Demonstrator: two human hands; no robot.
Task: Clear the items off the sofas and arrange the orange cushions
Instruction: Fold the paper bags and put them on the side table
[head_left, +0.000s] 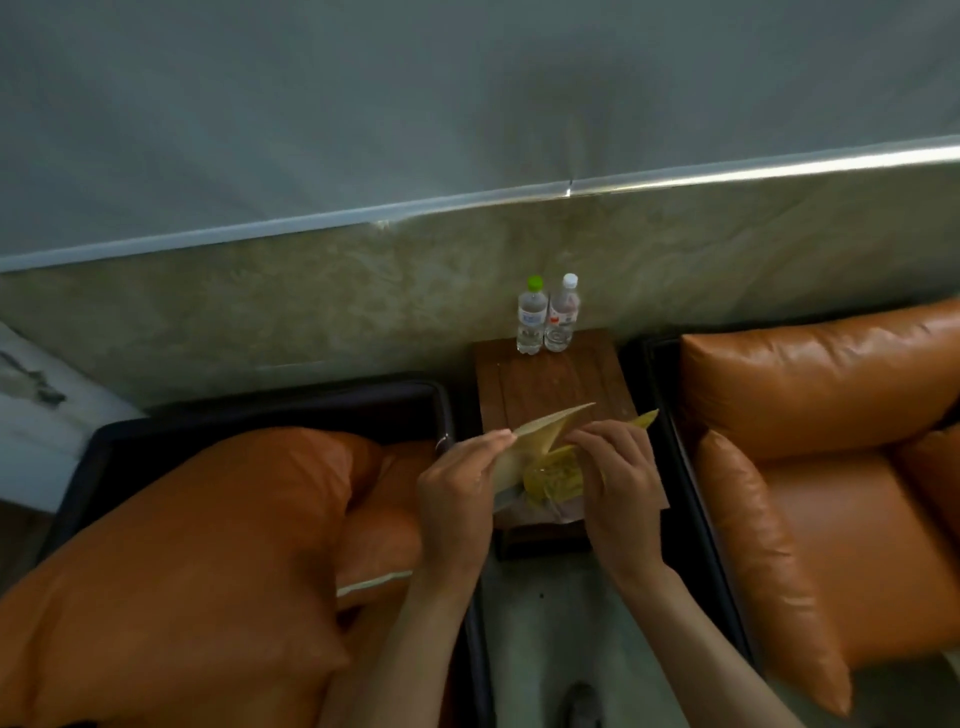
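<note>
Your two forearms reach in from the bottom edge, and your left hand (457, 488) pinches the pale upper flap of a yellow packet (545, 467) between thumb and fingertips. Your right hand (618, 483) curls over the packet's other side, fingers gripping its crinkled yellow edge. You hold the packet just above the near end of the small wooden surface (550, 389) that stands between the two sofas. Under the packet something pale lies on the surface; what it is cannot be told.

At the far end of the surface two clear bottles stand upright, touching: one with a green cap (532, 322) and one with a white cap (562, 317).

On the left sofa (270, 410) a big orange cushion (197, 545) slumps tilted across the seat, against a smaller one (379, 540). On the right sofa (691, 509) the orange back cushion (815, 384) stands upright, with an arm cushion (763, 561) along the near side of the seat.
</note>
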